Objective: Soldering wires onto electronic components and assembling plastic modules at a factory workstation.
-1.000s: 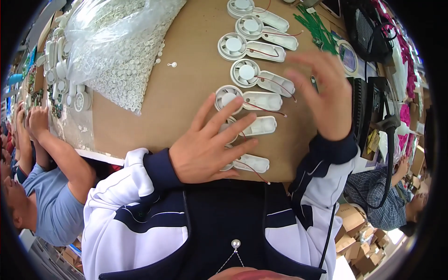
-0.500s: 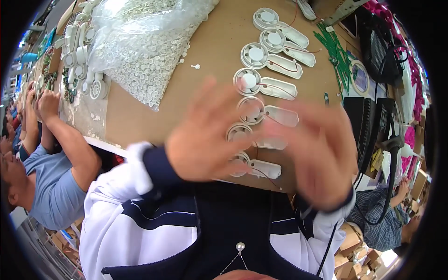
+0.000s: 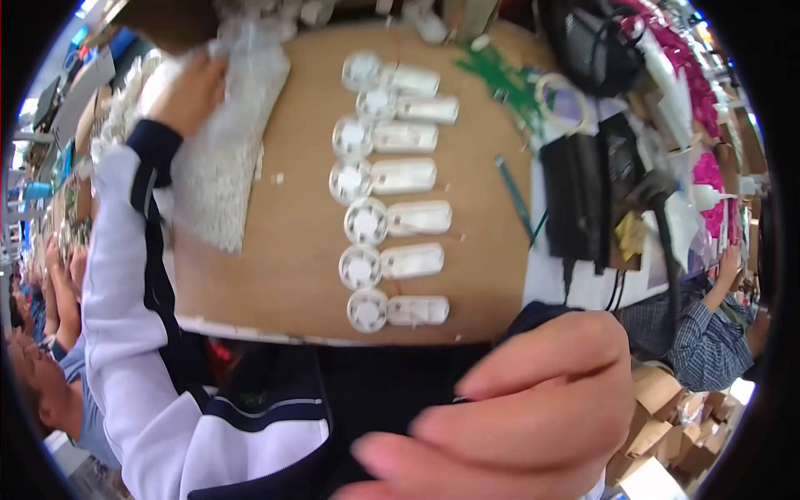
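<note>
My left hand (image 3: 187, 96) is at the far left, over a clear plastic bag (image 3: 221, 179) of small white round parts. Blur and the bag hide whether its fingers grip the film. My right hand (image 3: 521, 404), large and blurred, hovers in front of my chest near the table's front edge. Its fingers are loosely bent and apart, with nothing seen in them. Between my hands lies a column of white handheld-fan halves (image 3: 367, 221), round heads to the left and open handles to the right. Thin wires show faintly on some.
A bundle of green wires (image 3: 504, 79) and a ring-shaped roll (image 3: 562, 104) lie at the far right. Beside them stand a black box-like device (image 3: 575, 200) and a black mesh object (image 3: 583, 50). A teal stick-like tool (image 3: 514, 196) rests on the brown board (image 3: 308, 217). Co-workers sit at both sides.
My left hand has gone from above the fan halves to the bag at far left. My right hand has drawn back toward me. The view has shifted, and a teal tool now shows on the board.
</note>
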Available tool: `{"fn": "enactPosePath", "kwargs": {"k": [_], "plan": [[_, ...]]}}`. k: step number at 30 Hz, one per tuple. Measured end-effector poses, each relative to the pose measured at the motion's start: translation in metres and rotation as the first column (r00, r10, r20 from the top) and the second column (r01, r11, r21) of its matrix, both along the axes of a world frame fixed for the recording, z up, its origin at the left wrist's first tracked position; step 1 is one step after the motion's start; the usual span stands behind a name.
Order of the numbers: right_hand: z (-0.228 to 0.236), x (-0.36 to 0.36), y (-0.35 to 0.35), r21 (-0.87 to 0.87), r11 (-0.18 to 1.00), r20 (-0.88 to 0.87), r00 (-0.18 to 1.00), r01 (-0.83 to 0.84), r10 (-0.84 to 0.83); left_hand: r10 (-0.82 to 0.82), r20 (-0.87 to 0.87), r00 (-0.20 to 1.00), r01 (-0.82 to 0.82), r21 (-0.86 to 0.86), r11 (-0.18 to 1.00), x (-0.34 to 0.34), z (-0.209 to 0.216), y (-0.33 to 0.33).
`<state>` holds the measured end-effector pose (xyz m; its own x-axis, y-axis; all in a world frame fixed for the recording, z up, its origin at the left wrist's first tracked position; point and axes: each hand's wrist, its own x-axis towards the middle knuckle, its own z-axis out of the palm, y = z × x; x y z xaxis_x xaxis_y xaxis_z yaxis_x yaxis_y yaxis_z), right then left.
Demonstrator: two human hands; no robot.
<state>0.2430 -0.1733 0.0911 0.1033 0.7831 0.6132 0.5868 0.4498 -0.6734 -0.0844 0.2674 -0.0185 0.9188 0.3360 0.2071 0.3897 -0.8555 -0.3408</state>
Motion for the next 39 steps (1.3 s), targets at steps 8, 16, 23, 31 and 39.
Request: {"fn": "enactPosePath", "kwargs": {"k": [8,16,23,31,39], "plan": [[-0.049,0.005,0.062,0.204,0.969,-0.038,0.99,0.142,-0.137,0.224,-0.066,0.972,-0.227,-0.039,0.973,0.053,0.024,-0.042],[-0.092,0.004,0.074,0.093,0.994,-0.006,0.998,0.058,-0.057,0.354,-0.147,0.924,-0.352,0.043,0.935,0.068,0.041,-0.049],[-0.09,0.017,0.073,0.042,0.971,-0.018,0.972,0.235,-0.235,0.394,-0.149,0.907,-0.399,-0.007,0.917,0.063,0.035,-0.036],[-0.041,0.019,0.017,-0.173,0.801,0.143,0.819,0.574,-0.556,0.44,-0.06,0.896,-0.441,-0.001,0.898,0.062,0.045,-0.024],[-0.105,0.021,-0.004,-0.259,0.529,0.803,0.485,0.808,-0.346,0.377,0.139,0.916,-0.246,-0.546,0.801,0.039,0.039,-0.005]]}}
